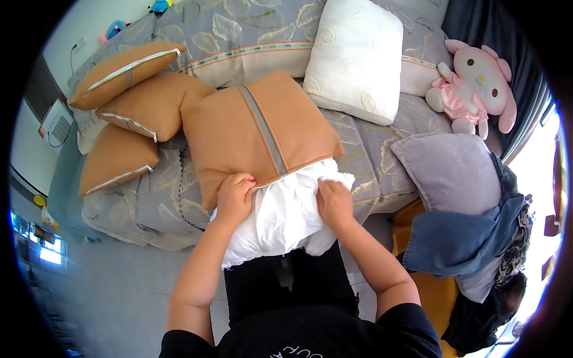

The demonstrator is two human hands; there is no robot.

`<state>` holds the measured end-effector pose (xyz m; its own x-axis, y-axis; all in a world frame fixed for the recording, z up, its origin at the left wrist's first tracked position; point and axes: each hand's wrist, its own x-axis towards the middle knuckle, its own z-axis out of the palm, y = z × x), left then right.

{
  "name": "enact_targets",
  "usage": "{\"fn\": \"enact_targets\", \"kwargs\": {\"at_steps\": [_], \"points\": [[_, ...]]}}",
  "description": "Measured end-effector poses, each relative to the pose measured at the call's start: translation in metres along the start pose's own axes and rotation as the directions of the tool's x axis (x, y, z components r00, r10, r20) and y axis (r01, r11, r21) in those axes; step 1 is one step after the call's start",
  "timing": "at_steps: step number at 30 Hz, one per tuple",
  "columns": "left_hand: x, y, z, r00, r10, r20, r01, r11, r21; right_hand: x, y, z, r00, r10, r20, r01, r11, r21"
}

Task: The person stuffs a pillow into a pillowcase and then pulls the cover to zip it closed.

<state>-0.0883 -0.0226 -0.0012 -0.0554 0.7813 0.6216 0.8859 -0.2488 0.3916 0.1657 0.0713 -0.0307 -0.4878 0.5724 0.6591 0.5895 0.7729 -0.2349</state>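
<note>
A tan cushion cover (224,128) with a grey stripe lies on the sofa's front edge, its mouth facing me. Out of that mouth bulges a white pillow insert (274,209), partly inside the cover and partly hanging toward my legs. My left hand (236,200) has its fingers closed on the edge of the cover at the left of the mouth. On the other side my right hand (335,201) grips the white insert's fabric near the cover's right corner. The fingertips of both hands are partly hidden.
Several tan zipped cushions (140,104) are piled at the left of the patterned sofa (250,30). A white pillow (358,59) leans on the backrest, with a pink plush toy (477,86) to its right. A grey cushion (450,170) and heaped clothes (459,241) lie at the right.
</note>
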Motion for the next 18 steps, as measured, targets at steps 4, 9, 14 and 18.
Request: {"fn": "enact_targets", "kwargs": {"at_steps": [4,9,14,18], "points": [[0.004,0.005,0.003,1.000,0.019,-0.008,-0.019,1.000,0.017,-0.022,0.001,0.011,0.975,-0.003,0.220,0.024,0.995,-0.094],[0.009,0.005,0.009,0.999,0.051,-0.008,-0.051,0.999,0.019,0.004,0.019,0.037,0.944,0.093,0.316,-0.026,0.977,-0.212],[0.010,-0.001,0.010,0.999,0.047,-0.011,-0.046,0.999,0.011,0.002,0.052,0.047,0.906,0.229,0.356,-0.364,0.851,0.379],[0.012,0.001,0.008,0.999,0.042,-0.034,-0.043,0.999,-0.021,0.008,0.048,0.029,0.899,0.344,0.272,-0.436,0.766,0.472]]}}
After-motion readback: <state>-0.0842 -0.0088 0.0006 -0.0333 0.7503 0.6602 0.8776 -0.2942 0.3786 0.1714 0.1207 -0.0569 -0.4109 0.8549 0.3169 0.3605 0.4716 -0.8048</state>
